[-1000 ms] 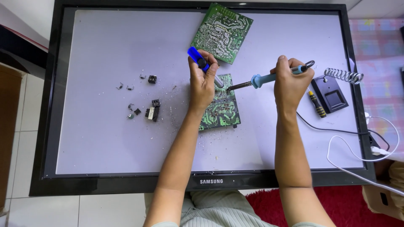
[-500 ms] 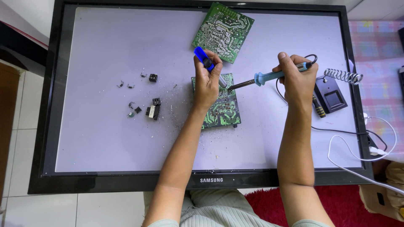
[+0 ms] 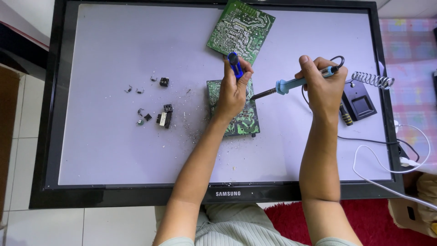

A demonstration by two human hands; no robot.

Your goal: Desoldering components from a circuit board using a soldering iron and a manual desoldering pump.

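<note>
**benchwatcher:** What's on my feed: a flat monitor (image 3: 114, 150) lying face up as the work surface, and I'll place everything off the small green circuit board (image 3: 243, 120) sitting about the middle of it. The left hand (image 3: 233, 91) rests right on top of that board, fingers wrapped tight around a blue pump tool (image 3: 235, 64) that sticks up past the board's far edge.

**solder_newb:** And the other hand?

**benchwatcher:** The right hand (image 3: 324, 84) is off to the right of the board, clamped on a blue-handled soldering iron (image 3: 291, 84). The dark tip points left and comes down at the board's right edge, just beside the left thumb. Can't tell if it actually touches the copper. Hands are apart, the iron bridging the gap.

**solder_newb:** Anything else lying around?

**benchwatcher:** A bigger green circuit board (image 3: 241, 28) just beyond the small one, tilted. Left of it, well apart, a scatter of small black parts (image 3: 164, 116) and crumbs. Right of it, past the right hand, a black iron stand (image 3: 362, 102) with a coil spring, and a white cable (image 3: 387, 182) further out.
</note>
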